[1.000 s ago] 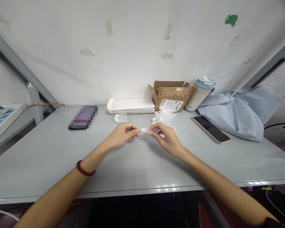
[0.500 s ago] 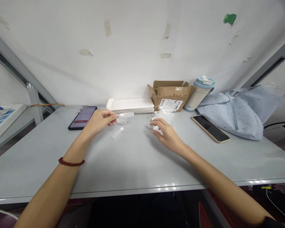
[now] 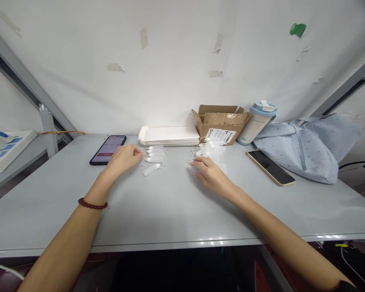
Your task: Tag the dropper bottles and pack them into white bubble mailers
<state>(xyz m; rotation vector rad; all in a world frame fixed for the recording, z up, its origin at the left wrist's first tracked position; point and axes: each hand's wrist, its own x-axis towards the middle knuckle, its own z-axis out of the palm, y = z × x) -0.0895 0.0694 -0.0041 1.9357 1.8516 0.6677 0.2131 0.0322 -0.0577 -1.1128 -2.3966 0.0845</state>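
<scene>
Small translucent tags (image 3: pixel 155 159) with thin white string loops lie in a row at mid-table. My left hand (image 3: pixel 124 157) is at the row's left end, its fingers drawn together beside the strings. Whether a string is between the fingertips is hidden. One tag (image 3: pixel 151 169) lies slanted at the near end of the row. More such tags form a loose pile (image 3: pixel 211 150) further right. My right hand (image 3: pixel 211 173) rests at the near side of this pile, thumb and fingers apart, fingertips close to the strings. It partly covers the nearest tags.
Behind the tags lie a stack of white envelopes (image 3: pixel 170 136) and an open cardboard box (image 3: pixel 220 125). A tumbler (image 3: pixel 255 123), a dark-screened phone (image 3: pixel 270 167) and a blue cloth bag (image 3: pixel 301 150) are right. Another phone (image 3: pixel 105 152) lies beyond my left wrist.
The tag at my left fingertips now lies in the row, and my left hand has drawn back slightly left. My right hand stays by the pile. The view has shifted a little.
</scene>
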